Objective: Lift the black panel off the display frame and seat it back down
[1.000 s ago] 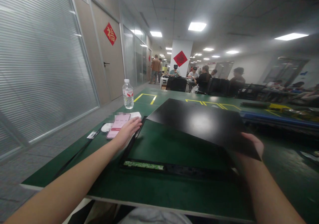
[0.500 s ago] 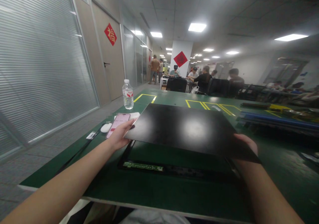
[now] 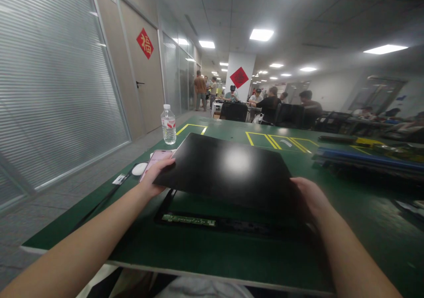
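Between my two hands hangs a thin black flat panel, glossy, with a ceiling light mirrored in it. My left hand grips its left edge, thumb on top and the other fingers underneath. At the right edge my right hand has hold of it, its lower fingers hidden behind the panel. Below lies a black rectangular frame on the green table, partly covered by the panel. A green circuit board strip sits along the frame's near side.
A phone and a white round object lie left of the panel, with a water bottle behind. Blue-edged dark panels are stacked at right. Yellow tape marks the green table. People sit farther back.
The panel and both hands have shifted left over the frame, the right hand most. The panel's right corner has swung in, and its left side now covers more of the phone area.
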A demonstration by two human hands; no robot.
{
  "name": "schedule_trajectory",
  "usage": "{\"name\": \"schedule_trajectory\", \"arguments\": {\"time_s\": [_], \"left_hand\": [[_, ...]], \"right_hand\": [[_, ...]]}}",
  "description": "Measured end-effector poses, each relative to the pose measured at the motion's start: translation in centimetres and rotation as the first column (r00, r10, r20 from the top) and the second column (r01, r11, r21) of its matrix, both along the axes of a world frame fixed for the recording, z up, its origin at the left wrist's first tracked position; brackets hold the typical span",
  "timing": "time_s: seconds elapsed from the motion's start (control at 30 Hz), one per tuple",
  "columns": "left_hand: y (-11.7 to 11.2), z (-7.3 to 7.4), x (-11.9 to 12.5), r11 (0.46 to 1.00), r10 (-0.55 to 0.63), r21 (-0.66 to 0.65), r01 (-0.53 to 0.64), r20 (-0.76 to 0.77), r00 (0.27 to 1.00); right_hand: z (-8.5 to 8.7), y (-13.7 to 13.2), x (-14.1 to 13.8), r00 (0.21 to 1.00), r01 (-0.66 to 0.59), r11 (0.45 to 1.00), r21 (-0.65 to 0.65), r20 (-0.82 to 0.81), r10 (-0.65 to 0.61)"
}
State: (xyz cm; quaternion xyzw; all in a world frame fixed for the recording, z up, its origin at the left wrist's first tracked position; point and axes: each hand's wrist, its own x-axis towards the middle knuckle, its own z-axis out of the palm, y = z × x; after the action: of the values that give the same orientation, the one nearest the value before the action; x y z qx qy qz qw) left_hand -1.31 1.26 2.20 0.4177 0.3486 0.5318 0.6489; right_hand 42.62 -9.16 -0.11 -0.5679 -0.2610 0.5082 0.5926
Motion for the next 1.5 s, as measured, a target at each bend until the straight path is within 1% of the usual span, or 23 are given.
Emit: {"name": "schedule_trajectory", "arguments": {"time_s": [0.03, 0.1, 0.27, 0.4, 0.5, 0.6, 0.7, 0.77, 0.9, 1.0, 1.2, 1.33, 1.5], "left_hand": [[0.0, 0.1, 0.0, 1.0, -0.005, 0.018, 0.005, 0.0, 1.0], [0.0, 0.2, 0.0, 0.998, -0.01, 0.058, 0.009, 0.002, 1.0], [-0.1, 0.6, -0.1, 0.995, 0.047, 0.085, -0.045, -0.016, 0.999], [-0.2, 0.8, -0.1, 0.992, 0.09, 0.086, -0.087, -0.033, 0.995], [-0.3, 0.8, 0.1, 0.993, 0.069, 0.101, -0.066, -0.024, 0.997], [-0.4, 0.6, 0.2, 0.994, 0.049, 0.103, -0.046, -0.031, 0.998], [-0.5, 0.2, 0.3, 0.995, 0.038, 0.096, -0.031, -0.074, 0.997], [-0.5, 0.0, 0.4, 0.996, 0.02, 0.086, -0.013, -0.087, 0.996], [-0.4, -0.3, 0.5, 0.999, 0.008, 0.045, -0.006, -0.045, 0.999], [-0.3, -0.5, 0.5, 1.0, 0.005, 0.03, -0.004, -0.037, 0.999], [-0.3, -0.5, 0.4, 1.0, 0.013, 0.015, -0.013, -0.053, 0.998], [-0.3, -0.4, 0.5, 1.0, 0.009, 0.025, -0.008, -0.051, 0.999], [-0.3, -0.5, 0.6, 0.999, 0.019, 0.03, -0.017, -0.068, 0.998]], "right_hand": [[-0.2, 0.2, 0.0, 0.996, -0.066, 0.996, -0.066, -0.061, 0.062], [-0.6, 0.6, 0.1, 0.993, -0.078, 0.994, -0.081, -0.09, 0.071], [-0.5, 0.7, 0.2, 0.999, 0.032, 0.999, 0.007, 0.015, -0.033], [-0.5, 0.6, 0.5, 0.993, 0.103, 0.994, 0.023, 0.054, -0.104], [-0.6, 0.6, 0.7, 0.987, 0.117, 0.993, 0.015, 0.105, -0.118], [-0.7, 0.7, 0.8, 0.971, 0.14, 0.99, 0.011, 0.193, -0.14], [-0.8, 0.7, 0.8, 0.935, 0.2, 0.979, 0.029, 0.295, -0.199], [-0.7, 0.8, 0.8, 0.913, 0.24, 0.97, 0.042, 0.329, -0.241], [-0.7, 0.7, 0.6, 0.882, 0.3, 0.952, 0.064, 0.362, -0.302], [-0.7, 0.7, 0.5, 0.866, 0.305, 0.951, 0.045, 0.402, -0.296], [-1.1, 0.8, 0.4, 0.865, 0.286, 0.958, -0.004, 0.431, -0.256], [-1.2, 0.8, 0.5, 0.864, 0.291, 0.957, -0.001, 0.43, -0.262], [-1.0, 0.6, 0.4, 0.837, 0.302, 0.953, -0.015, 0.483, -0.258]]}}
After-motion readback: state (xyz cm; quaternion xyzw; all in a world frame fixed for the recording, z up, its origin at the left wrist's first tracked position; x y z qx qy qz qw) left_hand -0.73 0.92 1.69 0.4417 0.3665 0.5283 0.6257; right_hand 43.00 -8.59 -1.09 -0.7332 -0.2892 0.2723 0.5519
